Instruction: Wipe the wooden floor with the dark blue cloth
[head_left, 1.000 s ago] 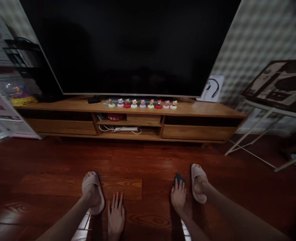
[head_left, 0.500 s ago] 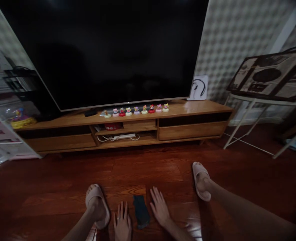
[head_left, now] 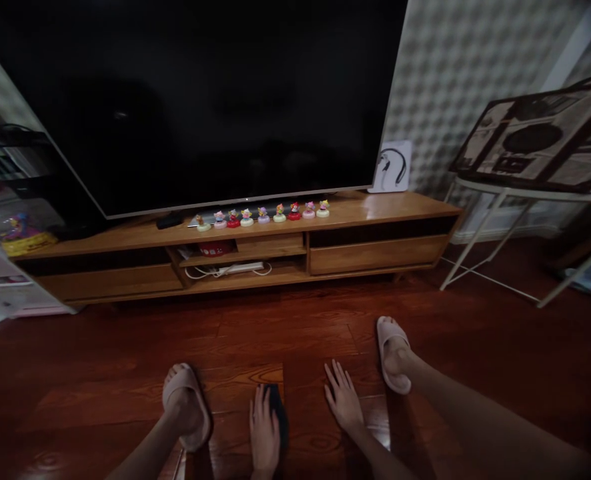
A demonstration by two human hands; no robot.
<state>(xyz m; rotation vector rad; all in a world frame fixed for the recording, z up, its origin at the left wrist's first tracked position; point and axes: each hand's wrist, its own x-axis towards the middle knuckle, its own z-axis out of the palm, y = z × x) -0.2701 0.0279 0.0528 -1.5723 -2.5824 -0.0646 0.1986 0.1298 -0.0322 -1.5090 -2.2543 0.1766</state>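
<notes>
On the floor, the left hand, grip uncurled, has just come partly over the dark cloth, leaving the right hand, grip spread, free.

A long wooden cabinet stands on a shiny red-brown floor by a bumpy gray wall in dim light.

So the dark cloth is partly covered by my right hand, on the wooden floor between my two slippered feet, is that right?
Not quite: the head view shows the left hand partly covering the dark cloth, not the right hand. The cloth does lie on the wooden floor between your two slippered feet.
</notes>
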